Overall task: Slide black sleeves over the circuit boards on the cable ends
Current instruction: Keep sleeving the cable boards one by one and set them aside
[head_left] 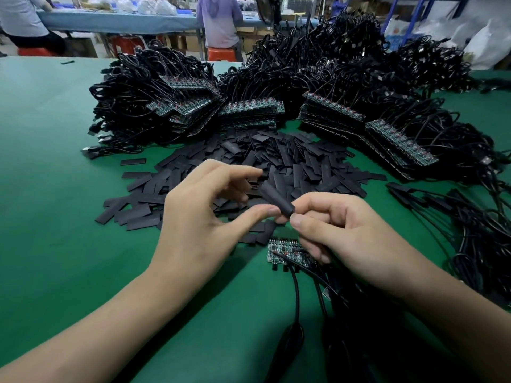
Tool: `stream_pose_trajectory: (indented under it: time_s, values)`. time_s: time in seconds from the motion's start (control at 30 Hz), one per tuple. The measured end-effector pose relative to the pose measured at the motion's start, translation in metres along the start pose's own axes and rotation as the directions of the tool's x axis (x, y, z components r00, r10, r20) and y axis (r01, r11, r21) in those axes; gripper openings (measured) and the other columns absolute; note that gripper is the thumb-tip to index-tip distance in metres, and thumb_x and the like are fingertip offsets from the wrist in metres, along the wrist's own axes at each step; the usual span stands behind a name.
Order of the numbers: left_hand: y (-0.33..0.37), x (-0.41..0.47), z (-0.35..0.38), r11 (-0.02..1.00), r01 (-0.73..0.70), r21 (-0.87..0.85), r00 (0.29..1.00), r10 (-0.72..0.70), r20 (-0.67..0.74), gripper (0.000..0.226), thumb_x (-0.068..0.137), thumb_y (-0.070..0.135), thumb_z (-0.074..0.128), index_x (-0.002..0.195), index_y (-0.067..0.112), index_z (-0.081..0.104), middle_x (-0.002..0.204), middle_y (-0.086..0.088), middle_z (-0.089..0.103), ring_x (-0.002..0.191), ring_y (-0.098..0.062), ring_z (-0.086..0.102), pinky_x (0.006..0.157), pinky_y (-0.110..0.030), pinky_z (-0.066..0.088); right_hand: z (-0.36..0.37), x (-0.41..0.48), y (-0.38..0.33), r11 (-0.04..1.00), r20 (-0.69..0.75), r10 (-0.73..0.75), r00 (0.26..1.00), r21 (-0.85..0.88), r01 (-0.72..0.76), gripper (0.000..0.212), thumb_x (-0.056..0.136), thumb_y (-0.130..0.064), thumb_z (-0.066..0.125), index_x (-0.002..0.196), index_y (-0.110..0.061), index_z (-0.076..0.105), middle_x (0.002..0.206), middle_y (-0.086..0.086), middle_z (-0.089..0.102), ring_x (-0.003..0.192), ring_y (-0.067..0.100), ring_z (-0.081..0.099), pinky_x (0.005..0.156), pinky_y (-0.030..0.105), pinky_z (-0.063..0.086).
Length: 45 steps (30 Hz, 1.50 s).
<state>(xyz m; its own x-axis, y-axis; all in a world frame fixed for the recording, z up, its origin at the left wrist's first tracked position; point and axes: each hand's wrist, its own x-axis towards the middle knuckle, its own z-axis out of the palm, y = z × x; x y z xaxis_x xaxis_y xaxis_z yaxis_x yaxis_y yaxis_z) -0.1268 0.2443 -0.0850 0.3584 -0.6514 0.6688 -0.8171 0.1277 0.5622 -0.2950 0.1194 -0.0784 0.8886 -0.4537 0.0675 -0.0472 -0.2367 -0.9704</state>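
Your right grip [351,239] covers the right side of the circuit boards [279,248], so no board count possible. Motion blur on the sleeve [278,200], edges unreadable. Cables [297,294] run off bottom edge; person [219,23] at back cropped by top edge.

Two bare hands: left hand [199,217], right hand [354,239]. One black tubular sleeve [276,199] held between them. Three small green circuit boards [282,250] below the right hand. Loose flat black sleeves [276,161] in a pile: too many to count. Four stacks of green board strips [190,99] behind. Two seated people [219,20] at back, two orange stools [221,54].
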Motion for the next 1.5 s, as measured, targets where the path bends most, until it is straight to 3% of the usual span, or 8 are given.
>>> stream_pose_trajectory:
  time_s: [0.13, 0.27, 0.57, 0.7, 0.83, 1.1, 1.33, 1.5]
  values:
    - [0.001, -0.001, 0.0, 0.999, -0.023, 0.028, 1.0, 0.023, -0.011, 0.033, 0.078, 0.03, 0.086, 0.104, 0.014, 0.074, 0.092, 0.005, 0.067, 0.086, -0.008, 0.065, 0.079, -0.014, 0.048, 0.001, 0.0, 0.0, 1.0, -0.017, 0.008, 1.0, -0.01, -0.008, 0.016, 0.092, -0.032, 0.058, 0.09, -0.031, 0.074, 0.055, -0.002, 0.059, 0.046, 0.006, 0.045, 0.053, 0.014, 0.039]
    - [0.0, -0.003, 0.001, 0.995, -0.074, 0.068, 0.997, 0.072, 0.02, 0.038, 0.08, 0.033, 0.086, 0.112, 0.015, 0.074, 0.096, 0.005, 0.066, 0.087, -0.009, 0.066, 0.081, -0.024, 0.053, 0.002, 0.0, 0.0, 1.0, -0.002, 0.016, 1.0, -0.012, -0.017, 0.017, 0.093, -0.032, 0.057, 0.086, -0.034, 0.073, 0.056, -0.001, 0.06, 0.048, 0.009, 0.046, 0.055, 0.016, 0.041]
    - [0.0, -0.003, 0.001, 0.985, -0.098, 0.141, 0.994, 0.09, 0.063, 0.042, 0.081, 0.038, 0.08, 0.116, 0.018, 0.072, 0.1, 0.007, 0.065, 0.086, -0.012, 0.065, 0.076, -0.037, 0.055, 0.004, -0.001, -0.001, 0.999, 0.001, 0.022, 1.0, -0.028, -0.022, 0.015, 0.094, -0.03, 0.058, 0.091, -0.021, 0.069, 0.055, 0.001, 0.061, 0.049, 0.011, 0.048, 0.057, 0.02, 0.042]
    - [-0.001, -0.003, -0.001, 0.982, -0.112, 0.151, 0.991, 0.1, 0.083, 0.042, 0.081, 0.038, 0.08, 0.116, 0.017, 0.073, 0.101, 0.006, 0.066, 0.086, -0.011, 0.065, 0.076, -0.036, 0.055, 0.004, -0.001, -0.001, 0.999, 0.008, 0.022, 1.0, -0.049, -0.022, 0.019, 0.105, -0.017, 0.057, 0.092, -0.022, 0.07, 0.056, 0.001, 0.06, 0.049, 0.012, 0.047, 0.057, 0.02, 0.042]
    - [0.0, -0.002, -0.002, 0.98, -0.106, 0.165, 0.992, 0.094, 0.085, 0.04, 0.081, 0.038, 0.08, 0.115, 0.017, 0.073, 0.101, 0.005, 0.067, 0.086, -0.013, 0.066, 0.076, -0.037, 0.055, 0.004, -0.002, -0.004, 0.998, 0.012, 0.028, 1.0, -0.048, -0.028, 0.025, 0.105, -0.015, 0.056, 0.09, -0.028, 0.071, 0.056, 0.001, 0.06, 0.049, 0.013, 0.047, 0.057, 0.021, 0.042]
    - [0.004, -0.002, -0.002, 0.958, -0.118, 0.261, 0.992, 0.103, 0.072, 0.037, 0.078, 0.038, 0.077, 0.109, 0.019, 0.072, 0.097, 0.008, 0.067, 0.084, -0.013, 0.066, 0.069, -0.038, 0.055, 0.005, -0.002, -0.003, 0.997, 0.005, 0.033, 0.999, -0.07, -0.032, 0.013, 0.104, -0.015, 0.058, 0.096, -0.017, 0.069, 0.056, 0.001, 0.061, 0.048, 0.013, 0.049, 0.055, 0.021, 0.044]
    - [0.003, -0.002, -0.002, 0.959, -0.086, 0.269, 0.996, 0.081, 0.027, 0.035, 0.077, 0.042, 0.073, 0.107, 0.024, 0.071, 0.094, 0.012, 0.065, 0.084, -0.007, 0.064, 0.066, -0.037, 0.055, 0.002, -0.003, -0.007, 0.998, -0.01, 0.012, 1.0, -0.066, -0.012, 0.012, 0.094, -0.03, 0.059, 0.09, -0.032, 0.07, 0.06, 0.005, 0.066, 0.05, 0.014, 0.054, 0.058, 0.021, 0.046]
    - [-0.004, -0.002, 0.0, 0.979, -0.078, 0.188, 0.993, 0.061, 0.099, 0.045, 0.084, 0.044, 0.07, 0.123, 0.023, 0.068, 0.107, 0.014, 0.063, 0.091, -0.007, 0.062, 0.079, -0.035, 0.054, -0.003, -0.007, -0.016, 0.989, -0.071, 0.003, 0.997, -0.148, -0.013, 0.016, 0.103, -0.016, 0.059, 0.093, -0.023, 0.068, 0.055, 0.004, 0.061, 0.039, 0.018, 0.051, 0.045, 0.024, 0.042]
